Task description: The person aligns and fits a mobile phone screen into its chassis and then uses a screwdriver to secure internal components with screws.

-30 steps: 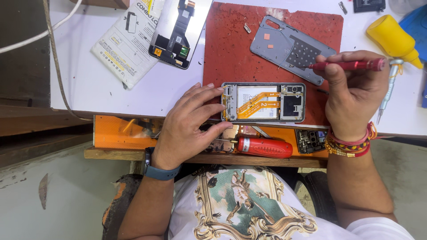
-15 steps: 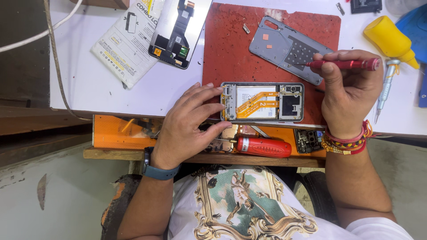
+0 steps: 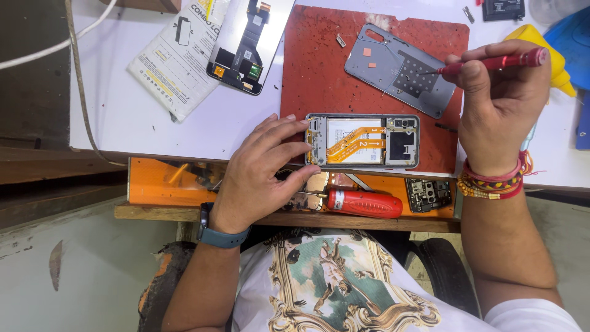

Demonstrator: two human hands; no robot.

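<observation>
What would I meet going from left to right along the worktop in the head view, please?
White booklet → detached screen → left hand → opened phone → grey back cover → right hand holding red screwdriver.

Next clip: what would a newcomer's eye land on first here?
The opened phone with orange flex cables lying on the dark red work mat, its end steadied by the left hand. Next, the right hand holding a slim red screwdriver over the grey back panel.
</observation>
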